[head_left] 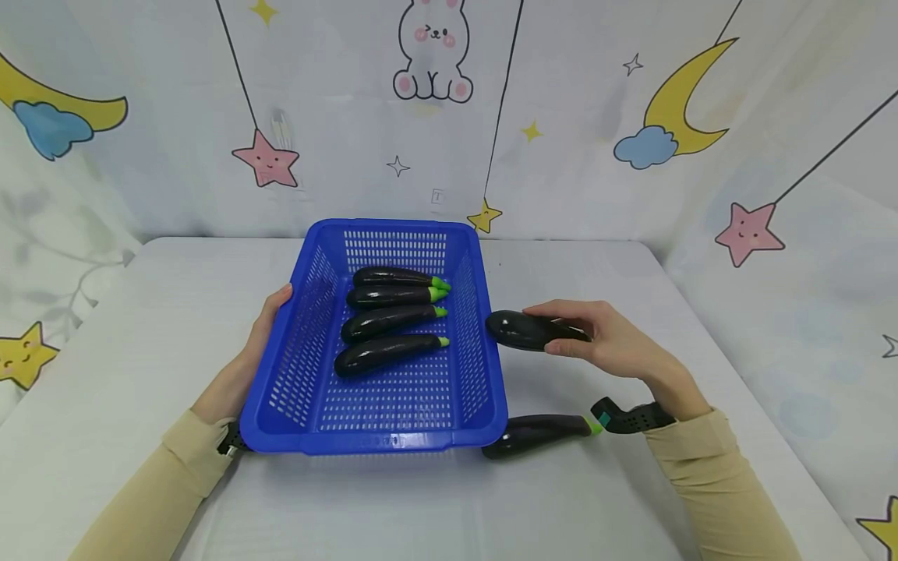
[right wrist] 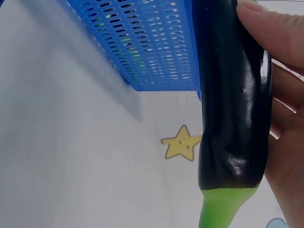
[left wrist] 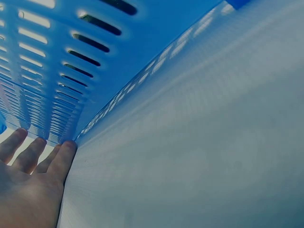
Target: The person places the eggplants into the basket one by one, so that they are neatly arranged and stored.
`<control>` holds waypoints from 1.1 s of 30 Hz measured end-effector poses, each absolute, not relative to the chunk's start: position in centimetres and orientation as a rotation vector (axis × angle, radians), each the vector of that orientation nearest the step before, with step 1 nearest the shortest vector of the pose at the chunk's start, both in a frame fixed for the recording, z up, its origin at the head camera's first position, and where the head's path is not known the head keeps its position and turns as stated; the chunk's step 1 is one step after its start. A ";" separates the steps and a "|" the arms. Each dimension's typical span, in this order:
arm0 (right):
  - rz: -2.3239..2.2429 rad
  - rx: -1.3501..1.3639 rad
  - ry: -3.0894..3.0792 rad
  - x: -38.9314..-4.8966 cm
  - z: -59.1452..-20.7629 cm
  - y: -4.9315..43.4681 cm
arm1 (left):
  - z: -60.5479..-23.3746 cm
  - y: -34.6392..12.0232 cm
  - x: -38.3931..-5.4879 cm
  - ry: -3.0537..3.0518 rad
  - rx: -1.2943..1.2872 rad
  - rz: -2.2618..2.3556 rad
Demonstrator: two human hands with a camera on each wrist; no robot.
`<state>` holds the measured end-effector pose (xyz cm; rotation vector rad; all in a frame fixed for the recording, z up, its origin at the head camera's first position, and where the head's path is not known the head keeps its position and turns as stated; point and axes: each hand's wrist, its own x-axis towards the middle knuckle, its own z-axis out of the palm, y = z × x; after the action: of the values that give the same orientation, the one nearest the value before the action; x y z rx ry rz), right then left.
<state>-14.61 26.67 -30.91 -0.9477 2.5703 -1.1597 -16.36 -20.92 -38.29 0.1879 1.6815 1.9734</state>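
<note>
A blue plastic basket (head_left: pixel 386 442) with slotted walls stands in the middle of the table. Several dark eggplants (head_left: pixel 393 354) with green stems lie side by side in it. At the basket's left side, my left hand (head_left: pixel 242 370) touches the outer wall with nearly straight fingers (left wrist: pixel 64 161). My right hand (head_left: pixel 617 339) grips another eggplant (right wrist: pixel 235 104) between thumb and fingers, just outside the basket's right rim. In the right wrist view its green stem points down. One more eggplant (head_left: pixel 540 432) lies on the table by the basket's front right corner, partly hidden under the rim.
A white cloth covers the table (head_left: pixel 393 514). Behind it hangs a pale curtain (head_left: pixel 337 101) printed with stars, moons and a rabbit. A dark strap (head_left: pixel 631 418) sits on the right wrist.
</note>
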 end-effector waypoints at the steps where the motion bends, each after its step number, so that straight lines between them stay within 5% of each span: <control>1: -1.157 -0.952 2.571 -14.6 -30.9 26.6 | -38.3 -20.9 -16.4 1.682 0.191 1.974; 33: -1.167 -1.019 2.566 -14.4 -30.5 23.6 | -38.3 -21.2 -16.4 1.627 0.217 1.977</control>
<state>-14.36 23.65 -30.50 -1.0188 2.5663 -1.1673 -16.37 -21.18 -38.35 0.2166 1.6268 1.9772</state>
